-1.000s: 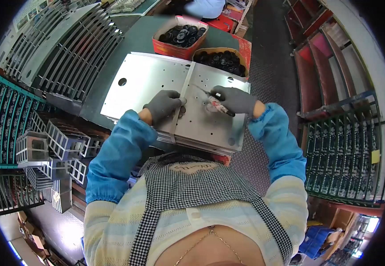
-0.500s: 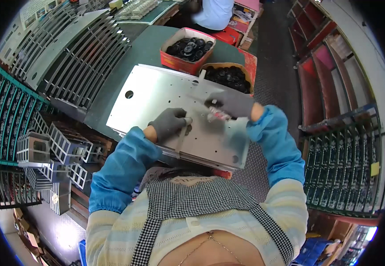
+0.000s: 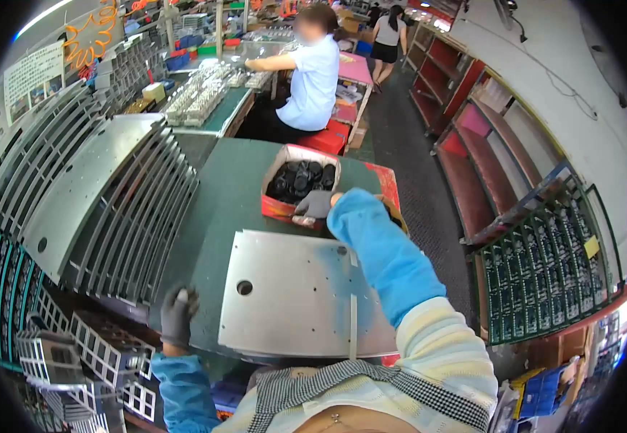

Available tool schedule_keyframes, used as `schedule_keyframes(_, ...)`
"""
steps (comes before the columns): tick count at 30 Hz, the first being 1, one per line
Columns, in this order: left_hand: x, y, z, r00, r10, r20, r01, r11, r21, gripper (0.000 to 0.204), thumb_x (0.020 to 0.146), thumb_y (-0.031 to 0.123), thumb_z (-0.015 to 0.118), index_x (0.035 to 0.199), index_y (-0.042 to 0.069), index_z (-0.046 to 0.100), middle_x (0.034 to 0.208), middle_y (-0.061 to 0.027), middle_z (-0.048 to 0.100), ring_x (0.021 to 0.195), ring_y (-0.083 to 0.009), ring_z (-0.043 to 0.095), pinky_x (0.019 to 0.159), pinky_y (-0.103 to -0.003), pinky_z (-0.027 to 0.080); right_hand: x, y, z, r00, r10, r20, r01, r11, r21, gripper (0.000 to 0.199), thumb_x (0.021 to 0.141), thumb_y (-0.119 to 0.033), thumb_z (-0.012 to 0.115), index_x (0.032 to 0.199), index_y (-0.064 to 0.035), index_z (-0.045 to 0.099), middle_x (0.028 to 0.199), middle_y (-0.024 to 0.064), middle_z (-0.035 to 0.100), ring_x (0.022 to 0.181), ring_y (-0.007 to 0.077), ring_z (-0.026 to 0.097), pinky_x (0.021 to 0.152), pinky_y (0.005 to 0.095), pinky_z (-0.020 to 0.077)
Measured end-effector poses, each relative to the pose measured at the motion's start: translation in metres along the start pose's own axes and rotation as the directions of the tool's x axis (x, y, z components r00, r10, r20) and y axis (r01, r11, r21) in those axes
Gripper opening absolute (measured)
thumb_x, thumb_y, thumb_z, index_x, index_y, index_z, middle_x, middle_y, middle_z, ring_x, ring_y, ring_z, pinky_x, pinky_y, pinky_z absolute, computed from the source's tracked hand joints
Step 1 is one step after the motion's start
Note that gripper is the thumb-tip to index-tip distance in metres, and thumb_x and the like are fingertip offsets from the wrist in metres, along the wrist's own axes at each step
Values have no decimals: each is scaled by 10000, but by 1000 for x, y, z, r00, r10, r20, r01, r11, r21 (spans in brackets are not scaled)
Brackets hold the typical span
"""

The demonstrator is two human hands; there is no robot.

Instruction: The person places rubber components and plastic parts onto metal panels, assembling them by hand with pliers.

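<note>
Right hand (image 3: 316,206) (gloved) at box (image 3: 277,208)

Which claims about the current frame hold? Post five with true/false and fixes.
1. The panel has a round hole toward its left side. True.
2. The left hand lies flat on the panel. False: it is off the panel, to its left.
3. The right hand is at the red box of black parts. True.
4. The tabletop is mostly white. False: mostly green.
5. The seated co-worker wears a light blue top. True.
</note>
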State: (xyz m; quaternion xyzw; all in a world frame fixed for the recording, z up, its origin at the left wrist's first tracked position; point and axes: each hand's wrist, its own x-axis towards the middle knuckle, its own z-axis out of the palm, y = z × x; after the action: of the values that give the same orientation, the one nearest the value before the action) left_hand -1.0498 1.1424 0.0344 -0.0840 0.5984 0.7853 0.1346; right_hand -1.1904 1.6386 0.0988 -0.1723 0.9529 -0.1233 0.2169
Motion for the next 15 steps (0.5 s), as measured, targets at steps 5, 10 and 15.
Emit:
schedule_keyframes(5,43,-104,-37,831,-542,121,534,840,97,406,992,311,602,1313,65,564,1234,-113,660,976,-212,668,793,-339,548,-16,1,1,993,39,-112,-14,975,222,480,857,-239,701,1296,-50,658,1246,150,696,1193,304,634,1049,387,464)
schedule_keyframes(10,46,-54,21,780,-576,245,421,773,475,471,1024,403,535,1330,44,565,1227,-125,664,988,-225,670,790,-367,553,-127,-53,-33,967,149,-206,-43,894,445,496,923,-253,645,1360,-25,591,1339,176,634,1260,305,586,1080,386,436)
schedule_keyframes(15,79,-119,12,765,-527,371,117,679,725,471,1028,429,503,1273,43,616,1147,-147,696,978,-258,679,806,-390,564,-279,-107,-7,911,295,-290,-141,881,452,458,954,-281,627,1345,-42,608,1285,149,658,1155,275,645,980,390,504)
